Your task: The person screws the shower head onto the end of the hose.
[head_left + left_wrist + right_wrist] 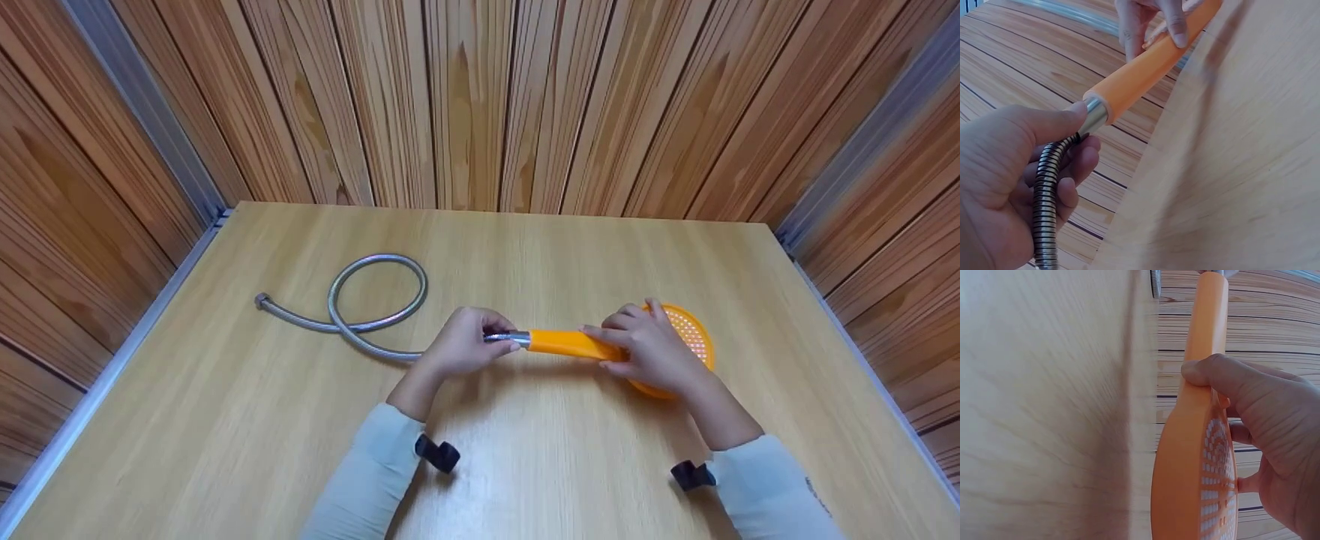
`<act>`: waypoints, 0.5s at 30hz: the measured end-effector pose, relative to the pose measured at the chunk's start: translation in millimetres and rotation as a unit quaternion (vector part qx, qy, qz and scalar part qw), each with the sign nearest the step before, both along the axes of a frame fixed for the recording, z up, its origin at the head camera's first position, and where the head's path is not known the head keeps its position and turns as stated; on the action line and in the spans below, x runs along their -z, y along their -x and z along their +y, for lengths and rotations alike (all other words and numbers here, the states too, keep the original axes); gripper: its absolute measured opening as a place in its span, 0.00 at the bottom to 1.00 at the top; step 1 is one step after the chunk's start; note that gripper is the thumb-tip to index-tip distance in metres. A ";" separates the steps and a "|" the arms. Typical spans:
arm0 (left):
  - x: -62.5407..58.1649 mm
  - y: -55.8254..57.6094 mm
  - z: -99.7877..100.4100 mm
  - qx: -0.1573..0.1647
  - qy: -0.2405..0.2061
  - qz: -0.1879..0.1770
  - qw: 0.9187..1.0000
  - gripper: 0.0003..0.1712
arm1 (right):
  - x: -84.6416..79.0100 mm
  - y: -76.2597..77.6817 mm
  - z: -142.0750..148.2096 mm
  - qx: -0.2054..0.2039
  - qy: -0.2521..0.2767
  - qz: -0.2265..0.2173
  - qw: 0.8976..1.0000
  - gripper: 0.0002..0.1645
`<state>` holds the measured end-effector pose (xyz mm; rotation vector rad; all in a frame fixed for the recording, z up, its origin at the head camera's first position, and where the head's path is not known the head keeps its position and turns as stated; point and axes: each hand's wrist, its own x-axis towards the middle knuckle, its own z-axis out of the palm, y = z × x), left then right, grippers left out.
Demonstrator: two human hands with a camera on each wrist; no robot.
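Observation:
An orange shower head (pixel 566 343) is held sideways over the table, its round perforated face (pixel 1219 478) at the right end. My right hand (pixel 651 346) grips it where the handle meets the head, thumb on one side and fingers on the other. At the handle's left end sits the metal end fitting of a silver shower hose (pixel 379 259). My left hand (pixel 469 341) pinches that fitting (pixel 1095 115) between thumb and fingers, right at the handle's rim. From there the ribbed hose (pixel 1045 208) bends down past the left palm.
The hose lies in one loop on the wooden table (pixel 225 420), its free end with a hex nut (pixel 262 301) toward the left. Wood-plank walls (pixel 469 105) close off the back and both sides. Each sleeve carries a small black mount (pixel 437 454).

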<state>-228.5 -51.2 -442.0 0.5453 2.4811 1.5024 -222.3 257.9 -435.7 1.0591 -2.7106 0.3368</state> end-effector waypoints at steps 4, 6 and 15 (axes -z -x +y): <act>-2.2 -1.6 1.9 -0.017 0.005 0.004 1.000 0.10 | -1.5 0.2 -0.2 0.002 0.001 -0.010 1.000 0.31; -2.8 -2.1 2.5 -0.021 0.008 0.006 1.000 0.11 | -2.1 0.2 -0.1 0.003 0.007 -0.023 1.000 0.32; 0.5 -2.5 3.3 -0.012 0.016 0.031 0.999 0.14 | 2.1 1.0 2.6 -0.003 0.023 -0.047 0.999 0.31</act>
